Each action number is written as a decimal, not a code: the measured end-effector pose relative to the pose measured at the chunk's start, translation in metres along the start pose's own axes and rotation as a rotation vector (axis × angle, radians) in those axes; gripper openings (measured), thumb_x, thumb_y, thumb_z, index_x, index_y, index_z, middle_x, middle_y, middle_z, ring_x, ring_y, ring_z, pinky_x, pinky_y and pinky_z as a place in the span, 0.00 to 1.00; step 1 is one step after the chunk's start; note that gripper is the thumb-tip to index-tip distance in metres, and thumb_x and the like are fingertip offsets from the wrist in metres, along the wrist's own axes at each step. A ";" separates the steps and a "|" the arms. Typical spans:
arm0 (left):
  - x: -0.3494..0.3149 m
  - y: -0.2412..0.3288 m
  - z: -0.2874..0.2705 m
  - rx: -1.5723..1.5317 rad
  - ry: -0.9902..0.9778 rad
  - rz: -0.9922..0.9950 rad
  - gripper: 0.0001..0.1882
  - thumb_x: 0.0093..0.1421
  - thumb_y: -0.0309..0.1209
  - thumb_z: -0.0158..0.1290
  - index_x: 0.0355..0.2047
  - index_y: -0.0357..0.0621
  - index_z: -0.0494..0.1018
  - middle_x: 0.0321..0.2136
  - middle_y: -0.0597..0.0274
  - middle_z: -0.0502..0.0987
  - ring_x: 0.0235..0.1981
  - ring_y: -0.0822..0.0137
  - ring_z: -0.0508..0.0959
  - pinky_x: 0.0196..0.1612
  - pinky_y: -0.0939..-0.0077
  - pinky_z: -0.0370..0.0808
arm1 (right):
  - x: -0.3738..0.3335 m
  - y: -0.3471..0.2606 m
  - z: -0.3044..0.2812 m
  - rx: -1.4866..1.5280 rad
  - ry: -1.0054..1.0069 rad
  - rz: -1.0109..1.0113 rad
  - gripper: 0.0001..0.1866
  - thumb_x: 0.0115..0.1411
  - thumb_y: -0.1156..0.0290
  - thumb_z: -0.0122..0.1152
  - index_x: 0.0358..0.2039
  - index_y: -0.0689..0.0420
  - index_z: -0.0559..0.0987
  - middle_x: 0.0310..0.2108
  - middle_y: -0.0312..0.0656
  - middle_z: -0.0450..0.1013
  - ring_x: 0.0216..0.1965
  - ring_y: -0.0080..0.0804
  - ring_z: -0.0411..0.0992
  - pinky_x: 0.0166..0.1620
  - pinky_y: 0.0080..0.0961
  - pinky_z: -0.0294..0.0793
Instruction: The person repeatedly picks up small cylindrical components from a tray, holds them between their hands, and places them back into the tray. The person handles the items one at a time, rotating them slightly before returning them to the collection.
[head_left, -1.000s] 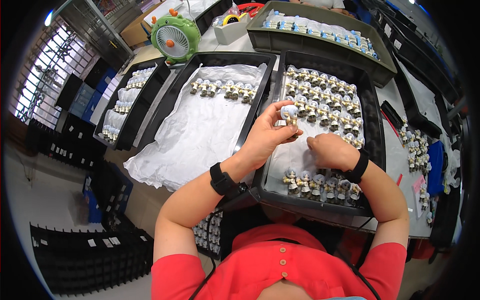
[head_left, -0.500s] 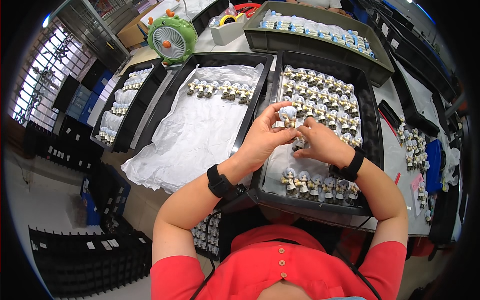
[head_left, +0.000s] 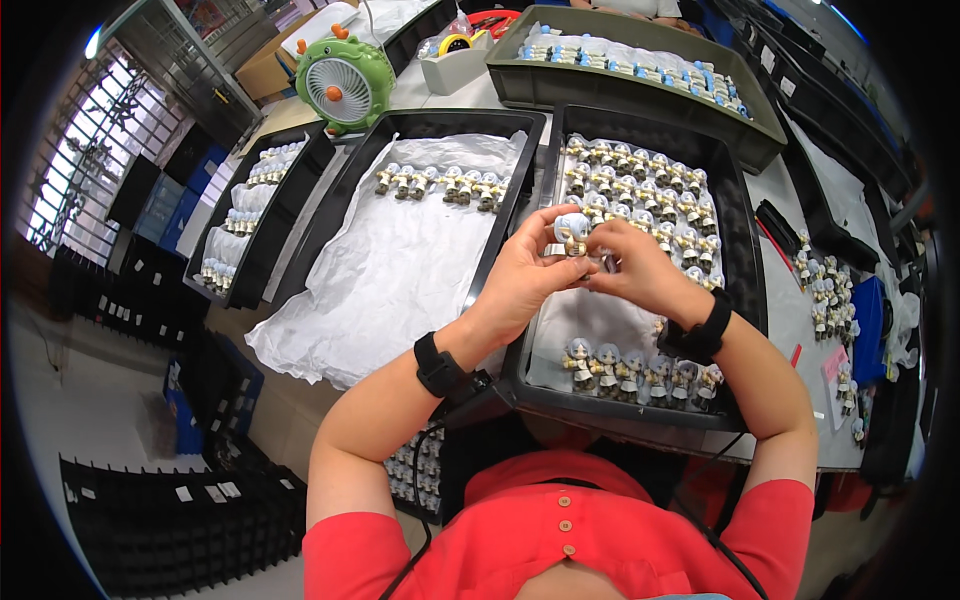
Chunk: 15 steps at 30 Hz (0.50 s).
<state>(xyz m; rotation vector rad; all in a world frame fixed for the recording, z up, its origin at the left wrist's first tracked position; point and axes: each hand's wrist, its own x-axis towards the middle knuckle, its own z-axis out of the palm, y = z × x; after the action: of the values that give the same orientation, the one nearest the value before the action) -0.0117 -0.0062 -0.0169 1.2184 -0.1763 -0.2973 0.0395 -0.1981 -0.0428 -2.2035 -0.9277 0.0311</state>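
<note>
Over the right-hand black tray [head_left: 742, 375], my left hand [head_left: 525, 265] pinches a small figurine [head_left: 572, 230] with pale hair and a white and gold outfit, held upright. My right hand [head_left: 645, 270] is closed beside it, its fingertips meeting the left fingers. Between the right thumb and fingers shows a bit of a figurine; whether it is the same one or a second is hidden. Rows of like figurines [head_left: 640, 170] fill the tray's far part, and another row [head_left: 630, 372] lies along its near edge on white paper.
To the left, a black tray [head_left: 400, 122] lined with white paper [head_left: 390, 270] holds one row of figurines. A narrower tray [head_left: 240, 285] stands beyond it. Behind are a green fan [head_left: 345, 80] and an olive bin [head_left: 640, 85] of figurines. More figurines [head_left: 830, 300] lie at right.
My right hand has lifted away from the tray's paper and come up against the figurine in my left hand, its fingers drawing together. The left hand has barely moved.
</note>
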 end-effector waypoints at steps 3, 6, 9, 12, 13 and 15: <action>-0.001 0.001 0.000 -0.011 0.012 0.006 0.31 0.56 0.23 0.55 0.58 0.43 0.56 0.44 0.61 0.69 0.41 0.69 0.77 0.45 0.75 0.76 | 0.002 -0.021 -0.017 0.233 0.052 0.149 0.21 0.46 0.65 0.69 0.41 0.55 0.77 0.38 0.40 0.67 0.36 0.33 0.69 0.40 0.23 0.70; -0.002 0.005 0.002 0.007 0.026 0.015 0.30 0.56 0.22 0.55 0.58 0.43 0.56 0.44 0.62 0.69 0.41 0.70 0.77 0.43 0.76 0.76 | 0.001 -0.026 -0.026 0.249 0.052 0.059 0.25 0.46 0.66 0.70 0.45 0.54 0.74 0.45 0.39 0.65 0.44 0.30 0.68 0.43 0.23 0.71; -0.002 0.006 0.001 0.007 0.033 0.030 0.30 0.56 0.22 0.54 0.58 0.43 0.56 0.44 0.62 0.69 0.41 0.71 0.77 0.43 0.76 0.76 | 0.001 -0.030 -0.027 0.269 0.097 -0.060 0.31 0.45 0.74 0.70 0.51 0.53 0.70 0.49 0.41 0.64 0.51 0.33 0.66 0.48 0.28 0.72; -0.003 0.007 0.000 0.003 0.044 0.032 0.30 0.57 0.22 0.54 0.58 0.44 0.57 0.44 0.62 0.70 0.41 0.71 0.76 0.43 0.76 0.76 | 0.001 -0.041 -0.026 0.309 0.162 -0.112 0.36 0.44 0.77 0.70 0.55 0.52 0.67 0.51 0.42 0.64 0.51 0.35 0.67 0.50 0.29 0.73; -0.003 0.008 0.000 0.004 0.049 0.030 0.30 0.57 0.22 0.53 0.59 0.44 0.57 0.43 0.62 0.70 0.41 0.71 0.76 0.43 0.76 0.76 | 0.002 -0.040 -0.025 0.336 0.173 -0.114 0.36 0.43 0.77 0.71 0.55 0.52 0.67 0.51 0.42 0.64 0.51 0.34 0.67 0.49 0.29 0.73; -0.003 0.008 0.001 0.019 0.056 0.032 0.30 0.57 0.22 0.53 0.59 0.44 0.57 0.43 0.61 0.71 0.41 0.71 0.76 0.43 0.76 0.75 | 0.002 -0.036 -0.022 0.389 0.197 -0.114 0.37 0.43 0.76 0.71 0.55 0.53 0.67 0.51 0.41 0.65 0.49 0.33 0.68 0.48 0.27 0.72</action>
<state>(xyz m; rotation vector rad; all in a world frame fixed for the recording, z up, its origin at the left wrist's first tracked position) -0.0137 -0.0033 -0.0088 1.2403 -0.1506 -0.2342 0.0248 -0.1936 -0.0034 -1.7591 -0.8543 -0.0548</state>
